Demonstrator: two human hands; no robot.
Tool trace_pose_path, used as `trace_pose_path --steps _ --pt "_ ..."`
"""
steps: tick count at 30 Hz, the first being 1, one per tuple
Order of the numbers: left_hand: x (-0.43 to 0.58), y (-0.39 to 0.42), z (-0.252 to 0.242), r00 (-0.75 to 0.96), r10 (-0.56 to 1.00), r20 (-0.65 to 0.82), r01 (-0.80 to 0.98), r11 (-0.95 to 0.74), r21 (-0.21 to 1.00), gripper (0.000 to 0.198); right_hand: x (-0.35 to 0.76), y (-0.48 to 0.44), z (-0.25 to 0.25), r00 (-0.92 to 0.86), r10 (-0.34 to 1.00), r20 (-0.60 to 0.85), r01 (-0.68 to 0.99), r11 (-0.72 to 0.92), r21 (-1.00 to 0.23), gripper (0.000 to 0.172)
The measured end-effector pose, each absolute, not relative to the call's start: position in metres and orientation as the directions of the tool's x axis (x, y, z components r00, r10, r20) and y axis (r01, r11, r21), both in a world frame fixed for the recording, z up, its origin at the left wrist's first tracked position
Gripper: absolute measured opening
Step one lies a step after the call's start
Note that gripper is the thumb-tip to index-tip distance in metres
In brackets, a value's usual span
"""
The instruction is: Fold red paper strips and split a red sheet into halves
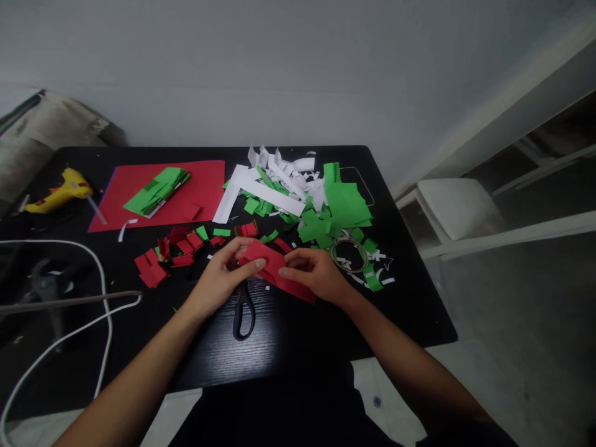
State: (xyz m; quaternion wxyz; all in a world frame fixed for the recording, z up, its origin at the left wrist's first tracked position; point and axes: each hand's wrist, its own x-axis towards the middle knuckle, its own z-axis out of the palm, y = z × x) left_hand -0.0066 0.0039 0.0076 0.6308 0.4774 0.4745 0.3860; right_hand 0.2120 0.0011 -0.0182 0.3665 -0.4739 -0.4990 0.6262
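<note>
Between my two hands is a folded piece of red paper (266, 253), held above the black table. My left hand (228, 267) pinches its left end, thumb on top. Closed on its middle and right part is my right hand (316, 273), with one end of the paper slanting down below the fingers. Black-handled scissors (244, 313) lie under the paper, their blades mostly hidden. Left of my left hand is a loose pile of small red and green folded paper pieces (186, 245).
A yellow glue gun (63, 191) lies left of a red sheet (116, 189) bearing a green paper stack (158, 189). White strips (270, 192), green sheets (347, 202) and a tape ring (349, 256) cover the back right. A white cable (103, 279) loops at left.
</note>
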Motion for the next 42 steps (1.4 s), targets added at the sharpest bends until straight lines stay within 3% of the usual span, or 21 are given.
trace_pose_path --steps 3,9,26,36,42 --pt "-0.01 0.007 0.009 0.313 0.916 -0.252 -0.001 0.266 0.964 0.032 0.214 0.0 -0.016 -0.336 0.912 -0.236 0.073 -0.225 -0.972 0.032" --pt "-0.012 0.009 0.008 0.323 0.915 -0.241 0.047 0.239 0.97 0.026 0.214 -0.002 -0.015 -0.327 0.931 -0.164 0.142 -0.123 -0.982 0.021" --pt "-0.016 0.01 0.01 0.324 0.925 -0.199 0.074 0.186 0.98 0.026 0.216 0.0 -0.01 -0.335 0.925 -0.181 0.042 -0.178 -0.983 0.015" --pt "-0.013 0.006 0.013 0.344 0.924 -0.168 0.155 0.121 0.981 0.026 0.216 0.001 -0.008 -0.378 0.825 -0.421 -0.002 -0.455 -0.89 0.031" --pt "-0.012 0.002 0.015 0.348 0.933 -0.089 0.185 0.024 0.982 0.025 0.212 -0.001 -0.016 -0.356 0.854 -0.38 -0.043 -0.421 -0.906 0.037"
